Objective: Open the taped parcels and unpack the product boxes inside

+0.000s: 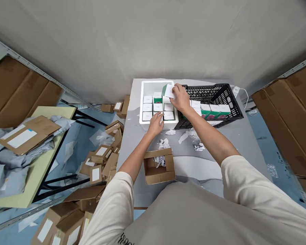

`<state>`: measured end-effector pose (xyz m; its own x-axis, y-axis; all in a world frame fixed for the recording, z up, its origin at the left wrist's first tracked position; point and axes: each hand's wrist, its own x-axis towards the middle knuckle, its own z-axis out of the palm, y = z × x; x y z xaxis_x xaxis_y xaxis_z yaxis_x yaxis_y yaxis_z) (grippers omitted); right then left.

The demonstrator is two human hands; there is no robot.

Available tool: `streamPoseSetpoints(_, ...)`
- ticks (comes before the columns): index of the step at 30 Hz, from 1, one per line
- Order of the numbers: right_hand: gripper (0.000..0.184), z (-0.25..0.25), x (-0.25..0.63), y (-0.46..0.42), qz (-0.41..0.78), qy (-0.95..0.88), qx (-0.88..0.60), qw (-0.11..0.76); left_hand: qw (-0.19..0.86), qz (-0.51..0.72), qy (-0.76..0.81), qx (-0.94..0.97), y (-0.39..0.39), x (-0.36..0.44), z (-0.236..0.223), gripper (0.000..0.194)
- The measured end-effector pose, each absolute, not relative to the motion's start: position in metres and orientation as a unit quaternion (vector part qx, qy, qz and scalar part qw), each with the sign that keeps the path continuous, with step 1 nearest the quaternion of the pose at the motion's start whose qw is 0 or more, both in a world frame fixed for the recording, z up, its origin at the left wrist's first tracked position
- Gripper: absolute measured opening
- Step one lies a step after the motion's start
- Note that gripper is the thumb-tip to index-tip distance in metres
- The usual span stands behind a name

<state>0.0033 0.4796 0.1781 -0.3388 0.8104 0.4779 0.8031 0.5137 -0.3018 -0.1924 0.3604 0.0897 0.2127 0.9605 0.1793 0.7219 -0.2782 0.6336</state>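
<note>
My right hand (181, 98) is closed on a small white and green box (169, 91), held tilted over the right side of a white foam box (142, 102). Inside the foam box stand several small boxes (147, 107) in rows, white on top, with green sides showing on some. My left hand (156, 124) reaches over the foam box's front rim, fingers slightly apart and touching the front middle small box. Directly to the right is a black plastic crate (234, 102), holding more small white and green boxes (214, 109).
An open cardboard box (159, 178) with crumpled paper inside stands near my body on the grey table (129, 143). Paper scraps (164, 143) lie before the foam box. Cartons (63, 221) pile up on the floor at left, beside a yellowish table (38, 177) with grey parcels.
</note>
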Motion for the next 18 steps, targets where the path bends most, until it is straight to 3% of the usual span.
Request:
streamPoseSetpoints(10, 0.038, 0.183, 0.018, 0.468, -0.028, -0.832, -0.474, 0.287, 0.165, 0.236, 0.588, 0.756, 0.356, -0.176, 0.078, 0.048)
streamPoseSetpoints(18, 0.044, 0.167, 0.020, 0.474, 0.019, -0.845, -0.476, 0.244, 0.172, 0.187, 0.567, 0.784, 0.349, -0.170, 0.079, 0.051)
